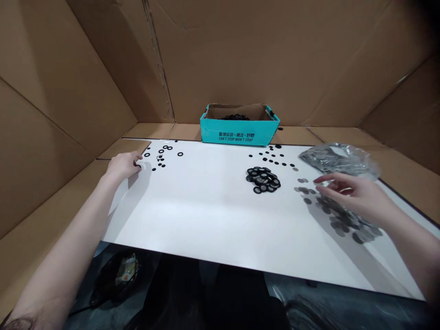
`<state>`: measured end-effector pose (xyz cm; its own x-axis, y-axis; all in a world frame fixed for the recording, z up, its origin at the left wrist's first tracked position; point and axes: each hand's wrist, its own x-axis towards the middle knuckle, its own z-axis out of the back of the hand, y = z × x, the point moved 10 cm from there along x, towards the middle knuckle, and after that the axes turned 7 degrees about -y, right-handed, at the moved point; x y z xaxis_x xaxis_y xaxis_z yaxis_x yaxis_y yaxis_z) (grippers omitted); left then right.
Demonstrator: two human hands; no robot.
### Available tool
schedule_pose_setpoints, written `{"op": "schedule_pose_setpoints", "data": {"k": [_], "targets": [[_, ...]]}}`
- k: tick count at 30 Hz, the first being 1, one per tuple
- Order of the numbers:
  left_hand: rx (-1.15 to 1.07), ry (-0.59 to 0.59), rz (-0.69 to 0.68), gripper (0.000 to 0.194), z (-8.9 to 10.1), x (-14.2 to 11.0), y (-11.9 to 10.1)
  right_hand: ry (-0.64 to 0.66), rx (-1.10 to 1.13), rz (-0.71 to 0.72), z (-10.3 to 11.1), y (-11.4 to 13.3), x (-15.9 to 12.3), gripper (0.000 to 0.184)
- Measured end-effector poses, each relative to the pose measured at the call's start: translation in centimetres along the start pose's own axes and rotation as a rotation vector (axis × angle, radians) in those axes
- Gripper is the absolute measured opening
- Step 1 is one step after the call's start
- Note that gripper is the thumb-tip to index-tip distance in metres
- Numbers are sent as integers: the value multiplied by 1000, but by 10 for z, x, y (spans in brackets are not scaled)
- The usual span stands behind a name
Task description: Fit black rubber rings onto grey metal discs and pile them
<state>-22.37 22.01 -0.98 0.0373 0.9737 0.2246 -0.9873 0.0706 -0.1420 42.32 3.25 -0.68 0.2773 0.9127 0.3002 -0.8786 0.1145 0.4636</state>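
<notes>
Black rings point(161, 155) beside curled left hand point(123, 166)

Our left hand point(123, 167) lies palm down, fingers lightly curled. Our right hand point(355, 197) hovers palm down, its fingers loosely spread and pointing forward.

Matt black rubber rings point(263, 180), a smooth white board point(206, 220) (glossy plastic bag point(338, 158) too).
</notes>
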Motion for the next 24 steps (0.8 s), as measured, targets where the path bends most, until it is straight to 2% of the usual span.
{"op": "schedule_pose_setpoints", "data": {"k": [3, 6, 12, 15, 19, 24], "targets": [[8, 25, -33, 38, -4, 3, -5, 73, 10, -49, -10, -1, -3, 41], [13, 48, -22, 35, -6, 5, -14, 39, -12, -26, -15, 10, -3, 37], [-65, -45, -30, 26, 13, 2, -46, -5, -10, 5, -35, 21, -7, 30], [-101, -59, -40, 27, 20, -4, -63, -70, 30, -8, -35, 16, -8, 26], [-126, -67, -51, 29, 25, -12, -85, -57, 60, -53, -35, 9, -9, 26], [-171, -85, -92, 29, 33, -19, -113, -83, 16, -71, -25, 9, -8, 36]]}}
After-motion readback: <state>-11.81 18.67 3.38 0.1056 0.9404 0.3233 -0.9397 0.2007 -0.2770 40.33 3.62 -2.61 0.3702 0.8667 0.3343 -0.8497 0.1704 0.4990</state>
